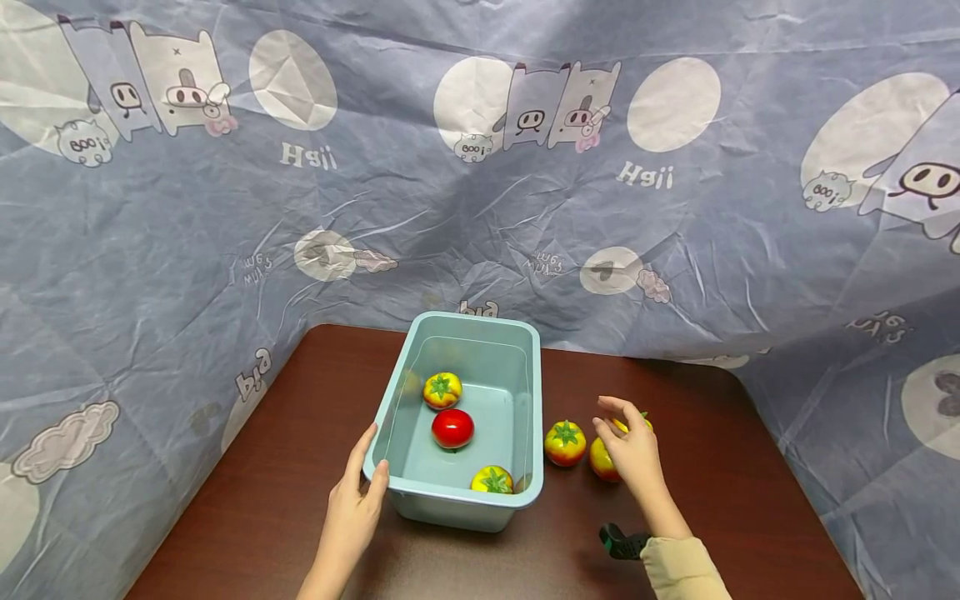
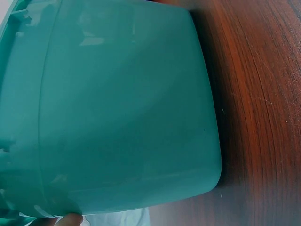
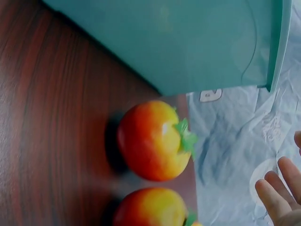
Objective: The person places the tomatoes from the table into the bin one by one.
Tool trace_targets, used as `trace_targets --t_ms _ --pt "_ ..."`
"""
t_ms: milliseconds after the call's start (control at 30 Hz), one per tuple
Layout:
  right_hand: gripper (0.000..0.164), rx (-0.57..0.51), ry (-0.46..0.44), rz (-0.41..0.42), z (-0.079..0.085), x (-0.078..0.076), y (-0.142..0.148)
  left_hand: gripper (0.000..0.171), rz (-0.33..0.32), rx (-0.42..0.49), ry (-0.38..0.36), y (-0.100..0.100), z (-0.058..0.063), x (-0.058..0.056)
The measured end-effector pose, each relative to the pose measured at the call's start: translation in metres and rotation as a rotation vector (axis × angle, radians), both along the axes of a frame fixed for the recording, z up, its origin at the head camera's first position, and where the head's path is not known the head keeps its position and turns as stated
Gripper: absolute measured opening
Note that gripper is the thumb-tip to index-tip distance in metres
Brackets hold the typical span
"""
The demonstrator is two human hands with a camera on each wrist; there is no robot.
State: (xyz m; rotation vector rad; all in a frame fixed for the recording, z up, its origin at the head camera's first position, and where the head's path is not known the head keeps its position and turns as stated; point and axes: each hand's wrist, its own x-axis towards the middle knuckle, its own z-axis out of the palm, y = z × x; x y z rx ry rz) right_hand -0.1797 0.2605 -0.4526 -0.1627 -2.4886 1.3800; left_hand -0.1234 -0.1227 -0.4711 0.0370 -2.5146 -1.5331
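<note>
A pale teal plastic bin (image 1: 467, 485) stands on the table. My left hand (image 1: 351, 512) touches its near left corner, fingers along the side and thumb at the front rim. Inside the bin lie a red tomato (image 1: 452, 428), a yellow-red tomato (image 1: 442, 390) behind it, and another yellow-red tomato (image 1: 492, 480) near the front wall. My right hand (image 1: 633, 454) hovers right of the bin, fingers apart and holding nothing. Beside it sit a yellow-red tomato (image 1: 565, 443) and a second one (image 1: 602, 461); a third (image 1: 647, 422) is partly hidden behind the hand.
The dark brown wooden table (image 1: 262, 500) carries everything. A printed grey-blue cloth (image 1: 480, 208) hangs behind and at both sides. Near my right wrist shows a black and green device (image 1: 622, 542).
</note>
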Motion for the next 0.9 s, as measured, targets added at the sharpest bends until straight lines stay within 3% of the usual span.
trace_targets --t_ms 300,533,900 --pt "0.036 0.001 0.008 -0.060 -0.019 -0.001 0.014 0.054 0.006 -0.009 0.014 0.001 0.000 0.000" --pt "0.039 0.023 -0.045 -0.085 -0.035 0.000 0.024 0.053 0.013 -0.015 0.008 0.002 0.001 0.001" --pt "0.046 0.103 -0.119 -0.096 -0.044 0.003 0.030 0.054 0.012 -0.001 0.007 0.002 0.000 0.001"
